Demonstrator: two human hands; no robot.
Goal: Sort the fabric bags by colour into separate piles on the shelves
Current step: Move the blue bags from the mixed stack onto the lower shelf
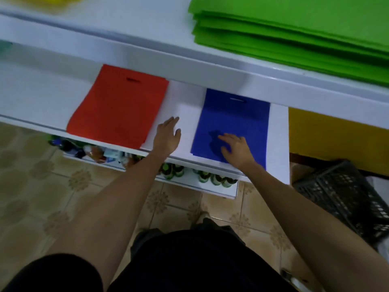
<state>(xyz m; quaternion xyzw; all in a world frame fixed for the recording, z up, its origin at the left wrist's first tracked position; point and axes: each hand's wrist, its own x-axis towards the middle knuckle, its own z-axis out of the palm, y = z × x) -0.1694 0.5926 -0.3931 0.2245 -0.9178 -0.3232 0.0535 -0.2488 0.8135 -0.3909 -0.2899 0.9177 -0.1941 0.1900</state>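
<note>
pressing lightly on the flat royal-blue non-woven fabric bag [235, 116], the right hand [235, 148] lies w/ fingers spread and only slightly bent near the bag's front edge, touching it but not pinching or gripping. left hand [168, 135] is flat, fingers straight and apart, holding nothing, over the bare strip of the white middle shelf [185, 102] between the blue bag and the flat red-orange non-woven fabric bag [117, 106]; can't tell if it actually touches the shelf. both bags lie flat on that shelf, well apart, die-cut handle slots toward the back. the thick stack of bright green fabric bags [294, 28] sits on the white upper shelf [147, 51]. a yellow block [336, 133] shows at right, prob. more bags but unclear. judgement: these bags look v. light, thin and floppy, not fragile, slightly grippy on the surface but apt to slide on smooth shelf board, so a flat palm can shift or square them. to lift one, best to pinch a front corner or edge, or hook the handle slot [238, 100], since a single layer will droop and fold unless supported by both hands.
</note>
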